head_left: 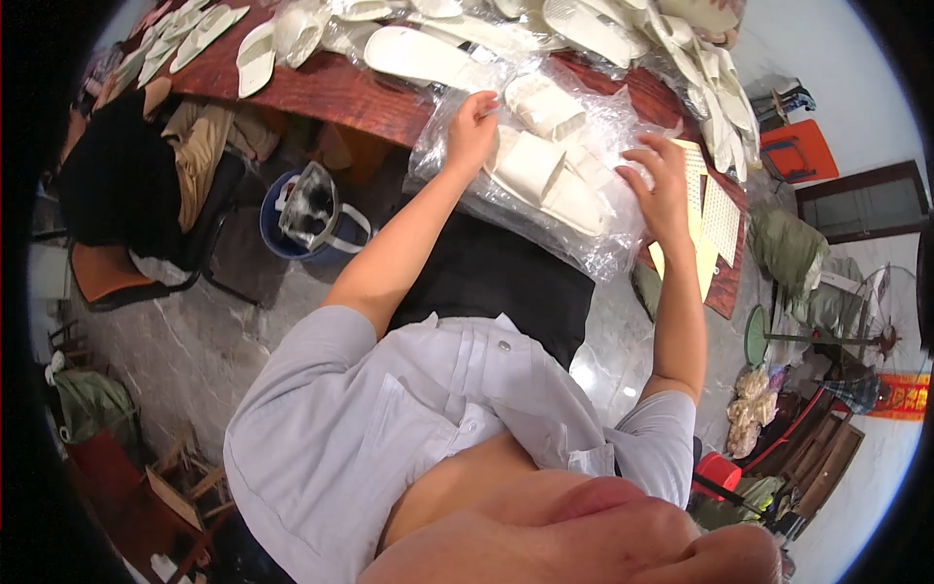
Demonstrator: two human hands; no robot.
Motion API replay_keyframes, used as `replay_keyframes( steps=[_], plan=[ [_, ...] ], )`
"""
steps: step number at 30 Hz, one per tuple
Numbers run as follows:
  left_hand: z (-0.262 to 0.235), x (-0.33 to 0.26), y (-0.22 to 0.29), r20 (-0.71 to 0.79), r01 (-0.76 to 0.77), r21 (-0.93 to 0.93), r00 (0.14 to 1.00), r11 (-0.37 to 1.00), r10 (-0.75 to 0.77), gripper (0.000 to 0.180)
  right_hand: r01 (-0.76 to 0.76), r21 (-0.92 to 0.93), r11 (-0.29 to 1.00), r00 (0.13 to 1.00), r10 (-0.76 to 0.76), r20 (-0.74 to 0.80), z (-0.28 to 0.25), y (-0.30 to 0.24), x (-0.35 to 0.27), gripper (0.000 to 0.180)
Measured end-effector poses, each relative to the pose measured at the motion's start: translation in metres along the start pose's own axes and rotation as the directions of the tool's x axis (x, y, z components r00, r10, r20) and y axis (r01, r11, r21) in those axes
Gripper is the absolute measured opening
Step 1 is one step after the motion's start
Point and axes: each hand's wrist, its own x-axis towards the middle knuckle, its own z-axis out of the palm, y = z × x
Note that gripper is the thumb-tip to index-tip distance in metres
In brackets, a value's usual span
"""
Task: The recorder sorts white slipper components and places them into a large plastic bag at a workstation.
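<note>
- While the person leans over it, the red-brown table point(331, 92) stretches away beyond both hands, its far side heaped with loose white slippers point(418, 54).
- Down to the left of the left hand, well apart from it, a dark chair point(126, 185) stands on the floor with brownish cloth point(199, 146) draped over it.
- Just below that hand's forearm side, nearer the floor, sits a blue bucket point(277, 229) with a clear bag point(311, 204) stuffed into it.
- Between the two hands lies a crinkled clear plastic bag point(574, 165), spread over the table edge; inside it lie white slippers, a pair point(545, 175) just right of the left hand and one more point(545, 107) beyond it.
- To the right of the right hand, touching the plastic, lie pale yellow perforated sheets point(715, 209).
- The left hand point(472, 131) is pressed on the left edge of the plastic, fingers curled down onto it; whether it pinches the film I cannot tell.
- The right hand point(662, 185) rests on the right side of the plastic, fingers spread and relaxed, nothing clenched in it.
</note>
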Motion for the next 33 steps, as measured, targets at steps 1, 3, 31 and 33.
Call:
replay_keyframes(
  steps=[1, 3, 31, 33],
  plan=[
    [0.0, -0.001, 0.004, 0.019, 0.044, -0.005, 0.999, 0.999, -0.044, 0.036, -0.066, 0.09, 0.994, 0.995, 0.058, 0.085, 0.003, -0.004, 0.002, 0.028],
    [-0.004, -0.002, 0.006, 0.035, 0.102, 0.002, 0.994, 0.995, -0.102, 0.038, -0.235, 0.202, 0.951, 0.938, 0.167, 0.302, 0.014, -0.019, 0.006, 0.037],
    [0.005, -0.01, 0.021, 0.322, -0.387, 0.682, 0.921, 0.621, 0.22, 0.054, -0.587, 0.263, 0.765, 0.786, 0.617, -0.041, 0.024, 0.052, -0.091, 0.025],
    [0.005, -0.006, 0.048, 0.36, -0.394, 0.729, 0.916, 0.56, 0.177, 0.054, -0.563, 0.213, 0.798, 0.808, 0.586, -0.063, 0.015, 0.048, -0.086, 0.023]
  ],
)
